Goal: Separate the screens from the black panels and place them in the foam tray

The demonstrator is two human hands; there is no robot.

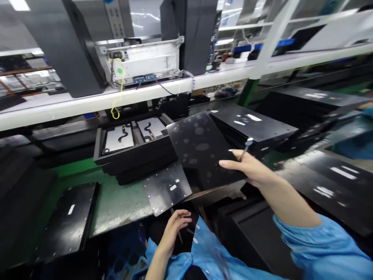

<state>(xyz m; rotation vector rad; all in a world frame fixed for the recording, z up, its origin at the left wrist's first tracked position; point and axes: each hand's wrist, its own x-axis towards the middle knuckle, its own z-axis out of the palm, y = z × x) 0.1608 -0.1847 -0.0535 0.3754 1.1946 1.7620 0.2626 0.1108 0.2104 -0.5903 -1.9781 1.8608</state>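
My right hand (246,165) grips the right edge of a dark flat panel (201,146), thumb on top. Pale blotches dot the panel's face, and it is tilted above the bench. A thin tool with a pale tip (248,142) sticks up from behind the same hand's fingers; its kind is not clear. Partly under the held panel lies a smaller black plate (167,188) with white marks, jutting over the bench edge. My left hand (176,225) is just below that plate, over my lap, fingers loosely bent and apart from it. A thin pointed thing shows beside it, blurred.
Stacked black trays (131,155) hold silver parts with black ribbon cables. Black plates are stacked at the right (256,120), and another plate (68,221) lies left on the green bench (122,202). A white shelf (151,91) crosses above. Someone's blue sleeve (354,136) shows far right.
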